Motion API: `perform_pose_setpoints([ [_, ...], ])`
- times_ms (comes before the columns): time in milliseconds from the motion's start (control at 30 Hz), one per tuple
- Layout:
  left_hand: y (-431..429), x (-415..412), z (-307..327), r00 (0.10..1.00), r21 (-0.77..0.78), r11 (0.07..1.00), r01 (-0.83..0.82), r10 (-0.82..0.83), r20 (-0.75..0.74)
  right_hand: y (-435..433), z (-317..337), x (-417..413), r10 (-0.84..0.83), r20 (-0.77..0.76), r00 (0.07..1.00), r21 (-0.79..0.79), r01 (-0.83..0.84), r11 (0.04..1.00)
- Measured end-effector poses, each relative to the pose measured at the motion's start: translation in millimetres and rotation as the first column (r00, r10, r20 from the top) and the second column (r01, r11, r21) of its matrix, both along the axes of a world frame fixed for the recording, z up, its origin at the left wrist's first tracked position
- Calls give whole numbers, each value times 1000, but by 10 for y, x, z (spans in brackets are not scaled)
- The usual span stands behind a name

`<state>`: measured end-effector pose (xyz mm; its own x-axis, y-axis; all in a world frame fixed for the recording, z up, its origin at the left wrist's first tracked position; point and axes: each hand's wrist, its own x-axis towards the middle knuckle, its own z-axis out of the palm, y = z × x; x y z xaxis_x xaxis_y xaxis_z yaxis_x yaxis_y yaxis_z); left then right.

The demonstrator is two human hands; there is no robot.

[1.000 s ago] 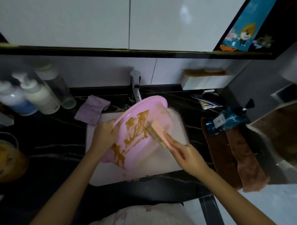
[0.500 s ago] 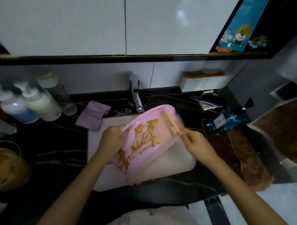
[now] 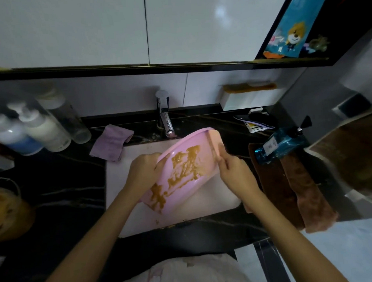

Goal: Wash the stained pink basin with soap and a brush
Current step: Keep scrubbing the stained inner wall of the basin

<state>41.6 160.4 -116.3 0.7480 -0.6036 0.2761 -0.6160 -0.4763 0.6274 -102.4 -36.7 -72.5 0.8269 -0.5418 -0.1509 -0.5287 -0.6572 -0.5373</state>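
Pink plastic streaked inside with mustard-brown paste: the basin [image 3: 182, 172] is tipped on edge over the white sink [image 3: 216, 200], open side towards the camera, just below the faucet [image 3: 165, 118]. The left hand [image 3: 143, 169] grips its left rim, fingers curled over the edge. The right hand [image 3: 234, 175] grasps a brush [image 3: 214, 144] set against the upper right rim. On the black counter [image 3: 56, 187], at left, stand a white pump bottle [image 3: 43, 131], a blue pump bottle [image 3: 11, 137] and a clear bottle [image 3: 69, 121]. A tub [image 3: 8, 208] of brownish stuff sits nearer. At right a teal bottle [image 3: 282, 145] lies on a brown towel [image 3: 273, 186].
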Motion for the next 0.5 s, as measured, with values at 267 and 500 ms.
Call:
perform_pose_setpoints([
  [267, -55, 0, 62, 998, 24, 999, -21, 23, -61, -8, 41, -104, 77, -37, 996, -161, -82, 984],
  [500, 7, 88, 76, 987, 35, 997, -74, 78, -139, 196, -92, -533, 333, 2, 943, -183, -327, 927],
])
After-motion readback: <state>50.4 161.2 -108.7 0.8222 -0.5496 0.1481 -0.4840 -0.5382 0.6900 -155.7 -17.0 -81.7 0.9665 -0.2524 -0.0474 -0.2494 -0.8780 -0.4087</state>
